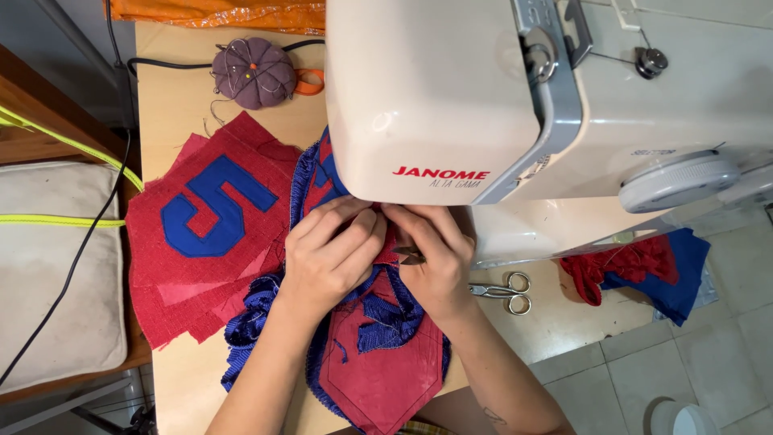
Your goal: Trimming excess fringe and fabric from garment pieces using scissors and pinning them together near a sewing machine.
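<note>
A red pennant-shaped fabric piece (382,366) with blue fringe trim (258,318) lies under the head of a cream sewing machine (451,97). My left hand (330,254) presses and pinches the fabric just in front of the machine head. My right hand (435,254) lies beside it, fingers curled on the same fabric, with a small dark tool (409,256) showing between the fingers. The needle area is hidden by the machine head and both hands.
A stack of red fabric squares (173,274), the top one with a blue appliqué shape, lies at left. A purple pincushion (254,72) sits behind it. Small scissors (507,290) lie right of my hand. Red and blue fabric scraps (644,270) lie at right. A cushioned seat (56,266) stands at far left.
</note>
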